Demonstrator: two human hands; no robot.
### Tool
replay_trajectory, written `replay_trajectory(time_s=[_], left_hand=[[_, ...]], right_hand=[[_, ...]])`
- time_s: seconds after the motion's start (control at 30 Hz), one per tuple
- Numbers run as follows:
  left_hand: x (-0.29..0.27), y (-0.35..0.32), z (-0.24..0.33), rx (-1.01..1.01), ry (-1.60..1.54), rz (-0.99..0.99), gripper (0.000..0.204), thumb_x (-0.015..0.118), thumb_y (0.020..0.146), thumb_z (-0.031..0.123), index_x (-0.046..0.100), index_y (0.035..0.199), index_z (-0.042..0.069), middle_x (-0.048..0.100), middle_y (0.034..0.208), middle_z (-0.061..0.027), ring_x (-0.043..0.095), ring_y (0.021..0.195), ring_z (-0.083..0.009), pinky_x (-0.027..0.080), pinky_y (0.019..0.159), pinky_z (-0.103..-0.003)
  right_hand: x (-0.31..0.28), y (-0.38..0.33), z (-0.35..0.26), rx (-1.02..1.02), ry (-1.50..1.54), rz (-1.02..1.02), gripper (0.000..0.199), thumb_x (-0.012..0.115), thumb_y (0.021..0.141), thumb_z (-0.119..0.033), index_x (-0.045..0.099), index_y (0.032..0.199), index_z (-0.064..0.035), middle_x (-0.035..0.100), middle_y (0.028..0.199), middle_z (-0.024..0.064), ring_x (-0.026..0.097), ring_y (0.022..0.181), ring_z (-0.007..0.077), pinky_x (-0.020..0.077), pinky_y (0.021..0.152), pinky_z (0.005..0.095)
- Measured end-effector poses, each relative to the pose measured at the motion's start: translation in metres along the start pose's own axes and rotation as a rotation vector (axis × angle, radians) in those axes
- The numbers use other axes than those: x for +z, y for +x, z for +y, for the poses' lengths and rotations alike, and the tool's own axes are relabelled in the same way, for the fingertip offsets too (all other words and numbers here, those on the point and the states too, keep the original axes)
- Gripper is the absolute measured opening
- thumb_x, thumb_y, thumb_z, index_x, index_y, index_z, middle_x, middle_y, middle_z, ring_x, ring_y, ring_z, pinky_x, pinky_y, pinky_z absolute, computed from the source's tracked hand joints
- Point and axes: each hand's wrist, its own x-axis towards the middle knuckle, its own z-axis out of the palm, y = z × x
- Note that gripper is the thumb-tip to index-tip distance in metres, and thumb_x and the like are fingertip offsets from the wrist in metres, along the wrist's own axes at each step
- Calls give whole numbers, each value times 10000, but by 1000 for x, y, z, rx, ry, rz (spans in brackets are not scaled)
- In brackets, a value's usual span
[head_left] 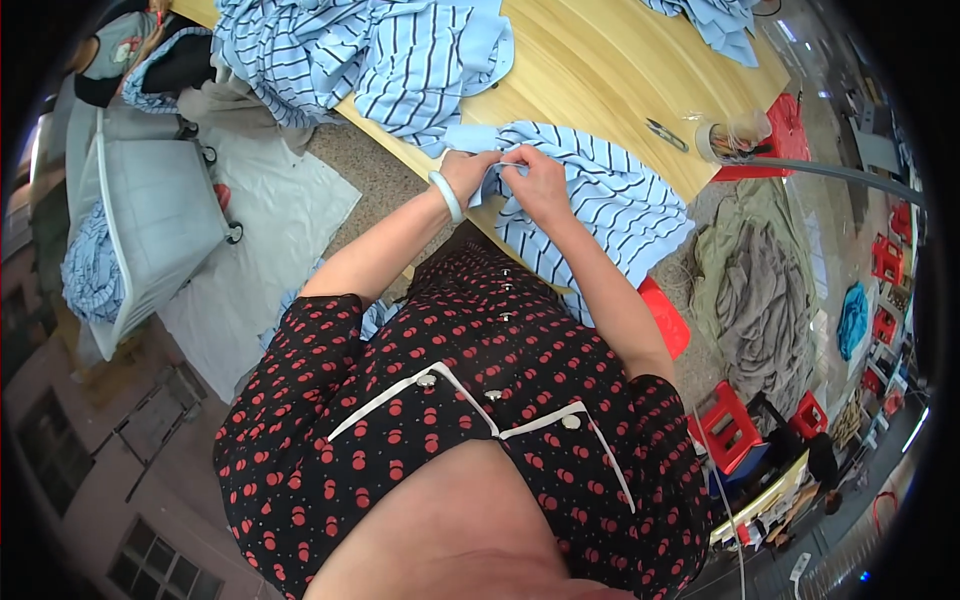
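A blue shirt with dark stripes (600, 190) lies over the near edge of the wooden table (590, 70) and hangs down in front of me. My left hand (468, 175), with a pale bangle at its wrist, pinches the shirt's edge. Close beside it, my right hand (538, 185) has its fingers closed on the same edge. Both sets of fingertips nearly meet there; the exact part of the garment between them is too small to make out. More striped blue garments (370, 60) lie heaped on the table to the left.
Thread snips (667, 135) and a container of small tools (735, 140) are at the table's right. A grey wheeled bin (165, 200) holding striped cloth stands left. Right of me are a red stool (725, 428) and grey cloth on the floor (755, 290). Another person's arm (150, 40) shows far left.
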Motion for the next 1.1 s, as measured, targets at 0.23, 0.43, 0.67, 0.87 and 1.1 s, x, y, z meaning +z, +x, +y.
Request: replay_trajectory(time_s=[0.23, 0.43, 0.67, 0.87, 1.1], left_hand=[[-1, 0, -7, 6, -91, 74, 145, 600, 661, 118, 584, 675, -25, 536, 615, -28, 470, 520, -93, 366, 467, -243], [-5, -1, -6, 131, 27, 48, 221, 576, 716, 151, 578, 649, -60, 560, 605, -46, 516, 521, -106, 390, 452, -239], [-22, -1, 5, 620, 1002, -91, 299, 531, 727, 263, 574, 644, -21, 534, 570, -199, 523, 522, -316, 397, 500, -360], [-21, -2, 4, 787, 1132, -159, 253, 483, 736, 203, 517, 628, -23, 514, 609, -226, 507, 597, -372, 398, 552, -414], [-15, -3, -4, 729, 1111, -94, 236, 440, 748, 197, 496, 714, -30, 532, 665, -240, 524, 654, -390, 418, 618, -435]], right_hand=[[8, 0, -4, 30, -28, 60, 200, 555, 654, -126, 575, 828, -29, 605, 778, 108, 587, 730, 231, 452, 681, 298], [13, 0, 11, -243, -157, 77, 159, 526, 718, -85, 561, 858, -16, 578, 793, 145, 558, 738, 293, 447, 653, 335], [11, -4, 12, -331, -238, 65, 147, 489, 730, -26, 556, 855, 10, 519, 740, 155, 517, 695, 301, 421, 611, 362], [7, -3, 10, -363, -293, -13, 130, 480, 733, -30, 549, 835, 12, 509, 723, 159, 509, 701, 307, 413, 612, 372], [10, -3, 14, -335, -300, -41, 100, 454, 753, -52, 526, 789, 7, 500, 715, 170, 501, 686, 324, 409, 600, 390]])
